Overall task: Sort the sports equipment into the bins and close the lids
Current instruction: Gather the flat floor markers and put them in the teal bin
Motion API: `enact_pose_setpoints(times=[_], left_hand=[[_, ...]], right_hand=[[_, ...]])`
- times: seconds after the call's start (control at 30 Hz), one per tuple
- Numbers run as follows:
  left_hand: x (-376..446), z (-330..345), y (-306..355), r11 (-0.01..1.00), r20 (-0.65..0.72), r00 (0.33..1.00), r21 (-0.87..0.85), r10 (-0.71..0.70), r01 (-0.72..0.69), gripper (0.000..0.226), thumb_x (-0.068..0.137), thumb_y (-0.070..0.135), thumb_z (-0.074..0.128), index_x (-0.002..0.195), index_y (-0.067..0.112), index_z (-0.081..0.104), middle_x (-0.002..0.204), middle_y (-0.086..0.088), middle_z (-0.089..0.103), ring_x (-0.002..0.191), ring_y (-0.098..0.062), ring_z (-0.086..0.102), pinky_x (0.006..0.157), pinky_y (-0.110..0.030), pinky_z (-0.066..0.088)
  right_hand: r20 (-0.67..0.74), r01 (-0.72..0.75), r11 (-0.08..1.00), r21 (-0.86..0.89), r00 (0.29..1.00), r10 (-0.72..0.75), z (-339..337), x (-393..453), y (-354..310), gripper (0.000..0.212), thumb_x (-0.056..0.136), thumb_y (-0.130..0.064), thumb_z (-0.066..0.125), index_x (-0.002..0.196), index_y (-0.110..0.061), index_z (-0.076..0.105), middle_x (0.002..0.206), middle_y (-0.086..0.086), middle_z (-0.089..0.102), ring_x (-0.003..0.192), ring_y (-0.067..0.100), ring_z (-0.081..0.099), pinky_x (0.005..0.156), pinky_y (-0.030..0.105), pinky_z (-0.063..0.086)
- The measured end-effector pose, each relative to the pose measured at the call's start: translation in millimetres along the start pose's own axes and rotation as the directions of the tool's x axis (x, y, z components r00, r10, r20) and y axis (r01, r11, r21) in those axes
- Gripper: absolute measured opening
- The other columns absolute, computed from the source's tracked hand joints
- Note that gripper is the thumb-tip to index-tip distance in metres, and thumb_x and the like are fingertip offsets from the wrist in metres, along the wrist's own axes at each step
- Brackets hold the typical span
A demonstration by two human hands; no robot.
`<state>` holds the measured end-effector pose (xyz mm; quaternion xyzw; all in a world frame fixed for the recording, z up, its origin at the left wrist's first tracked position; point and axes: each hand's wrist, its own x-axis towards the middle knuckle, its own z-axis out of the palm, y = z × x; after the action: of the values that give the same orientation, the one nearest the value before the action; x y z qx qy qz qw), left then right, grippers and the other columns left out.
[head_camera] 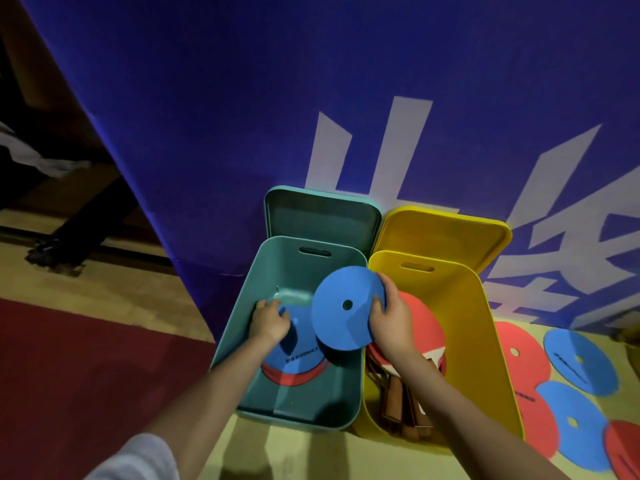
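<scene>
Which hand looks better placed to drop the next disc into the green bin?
Probably the right hand: it already grips a blue disc tilted over the green bin. The left hand is down inside that bin, on the discs already there.

Green bin and yellow bin are showing smooth, matt plastic. Blue disc is appearing matt, foam-like. Banner is hanging as cloth. Floor is presenting wood.

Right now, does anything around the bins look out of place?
Nothing damaged or spilled. Red and blue discs lie loose on the floor right of the yellow bin, unsorted; both lids stand open.
</scene>
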<state>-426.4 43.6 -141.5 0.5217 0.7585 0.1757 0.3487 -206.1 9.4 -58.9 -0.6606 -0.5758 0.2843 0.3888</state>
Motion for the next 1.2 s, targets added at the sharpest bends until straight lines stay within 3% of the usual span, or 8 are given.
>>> enact_pose_setpoints(times=[0.13,0.23,0.37,0.63,0.77,0.87,1.1,1.2], left_hand=[[-11,-41,26,0.959,-0.113,0.952,0.024,0.283,-0.283,0.042,0.094,0.015,0.053,0.136,0.009,0.050,0.140,-0.015,0.042,0.131,-0.028,0.041,0.111,-0.034,0.031],[-23,-80,33,0.895,-0.221,0.868,0.148,0.445,-0.421,0.040,0.093,0.014,0.054,0.132,0.012,0.054,0.138,-0.013,0.044,0.129,-0.029,0.040,0.107,-0.037,0.033],[-33,-100,13,0.902,-0.242,0.869,0.159,0.431,-0.402,0.051,0.093,0.013,0.051,0.143,0.014,0.041,0.146,-0.012,0.039,0.133,-0.028,0.038,0.106,-0.036,0.035],[-30,-80,-28,0.941,-0.233,0.916,-0.012,0.326,-0.338,0.049,0.097,0.010,0.042,0.144,0.025,0.039,0.131,-0.012,0.056,0.113,-0.029,0.057,0.091,-0.041,0.047],[-28,-76,-33,0.930,-0.259,0.904,-0.052,0.340,-0.365,0.052,0.097,0.011,0.042,0.146,0.026,0.034,0.138,-0.007,0.052,0.121,-0.025,0.054,0.094,-0.042,0.047],[-24,-76,-38,0.930,-0.276,0.904,-0.075,0.326,-0.359,0.052,0.097,0.012,0.042,0.146,0.027,0.035,0.139,-0.006,0.051,0.123,-0.023,0.052,0.097,-0.040,0.046],[-22,-74,-37,0.931,-0.272,0.917,-0.140,0.291,-0.337,0.052,0.097,0.010,0.042,0.145,0.028,0.036,0.139,-0.004,0.051,0.122,-0.020,0.052,0.099,-0.039,0.044],[-25,-75,-35,0.934,-0.264,0.921,-0.139,0.287,-0.331,0.052,0.097,0.010,0.042,0.145,0.030,0.036,0.138,-0.004,0.051,0.121,-0.020,0.052,0.098,-0.038,0.044]], right_hand=[[0.091,0.114,0.979,-0.171,0.991,-0.099,-3,8,-14,0.045,0.097,-0.011,0.042,0.141,-0.018,0.041,0.114,0.005,0.065,0.082,0.022,0.062,0.060,0.025,0.044],[0.207,0.186,0.954,-0.233,0.968,-0.138,8,18,-34,0.043,0.096,-0.009,0.043,0.138,-0.018,0.044,0.126,0.006,0.061,0.101,0.027,0.061,0.073,0.028,0.044],[0.284,0.039,0.988,-0.152,0.959,0.005,48,19,-42,0.046,0.089,-0.006,0.046,0.134,-0.018,0.049,0.126,0.007,0.061,0.113,0.029,0.056,0.093,0.033,0.043],[0.322,-0.355,0.930,0.096,0.895,0.309,131,9,-5,0.047,0.090,0.007,0.042,0.134,-0.010,0.048,0.123,0.011,0.059,0.115,0.031,0.055,0.086,0.021,0.040],[0.373,-0.193,0.952,-0.239,0.887,0.273,146,24,10,0.053,0.090,-0.006,0.045,0.141,-0.020,0.040,0.129,0.011,0.056,0.115,0.032,0.054,0.093,0.033,0.043],[0.474,-0.010,0.861,-0.508,0.832,0.289,151,35,28,0.060,0.089,-0.023,0.056,0.144,-0.022,0.032,0.131,0.013,0.050,0.118,0.035,0.051,0.096,0.036,0.042],[0.421,0.094,0.676,-0.731,0.841,0.339,160,33,50,0.065,0.090,-0.051,0.052,0.146,-0.032,0.026,0.142,0.015,0.028,0.135,0.033,0.025,0.104,0.041,0.034],[0.450,0.118,0.651,-0.749,0.812,0.371,159,36,44,0.065,0.091,-0.052,0.050,0.146,-0.031,0.023,0.143,0.014,0.030,0.136,0.032,0.027,0.103,0.042,0.034]])
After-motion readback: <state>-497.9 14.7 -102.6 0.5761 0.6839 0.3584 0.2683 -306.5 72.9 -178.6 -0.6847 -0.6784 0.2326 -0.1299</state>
